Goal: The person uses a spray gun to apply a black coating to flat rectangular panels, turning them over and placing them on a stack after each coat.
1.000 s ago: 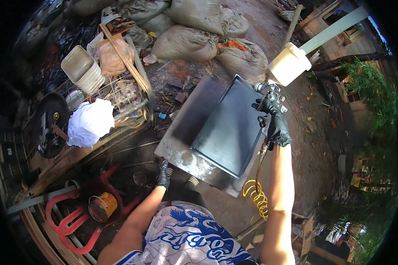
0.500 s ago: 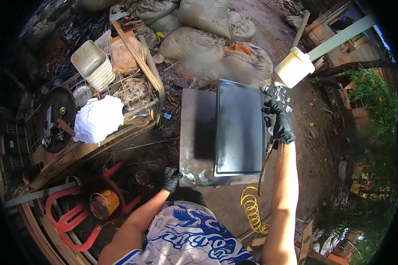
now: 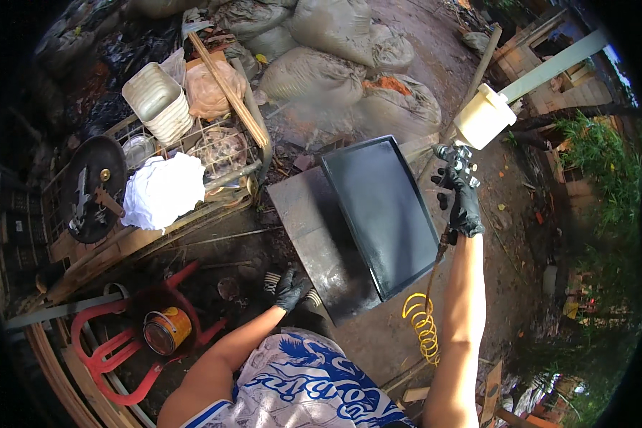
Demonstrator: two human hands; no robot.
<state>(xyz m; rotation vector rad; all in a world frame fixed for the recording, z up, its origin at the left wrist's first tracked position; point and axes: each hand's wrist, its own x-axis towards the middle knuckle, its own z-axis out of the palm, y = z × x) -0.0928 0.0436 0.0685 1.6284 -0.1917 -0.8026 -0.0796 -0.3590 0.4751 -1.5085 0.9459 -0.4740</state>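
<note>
My right hand (image 3: pixel 464 200), in a black glove, is closed round a metal spray gun (image 3: pixel 455 164) with a cream cup (image 3: pixel 483 114) on top; a hose with yellow coils (image 3: pixel 419 328) hangs below. Left of the gun, a black rimmed tray (image 3: pixel 385 214) lies at a slant on a dark, square board (image 3: pixel 299 235). My left hand (image 3: pixel 289 291), also black-gloved, is low at the board's left edge, fingers partly bent; whether it grips the board is unclear. A pale haze hangs beyond the tray.
A wire rack at left bears stacked containers (image 3: pixel 153 100), sticks (image 3: pixel 225 85), a white cloth (image 3: pixel 160 192) and a black round pan (image 3: pixel 85 214). A red plastic chair (image 3: pixel 103 357) holds a yellow can (image 3: pixel 171 324). Filled sacks (image 3: pixel 314 75) lie behind; plants (image 3: pixel 606 178) are at right.
The board and tray have rotated counterclockwise. My left hand moved slightly rightward, and my right hand shifted right with the gun. A pale haze appeared over the sacks.
</note>
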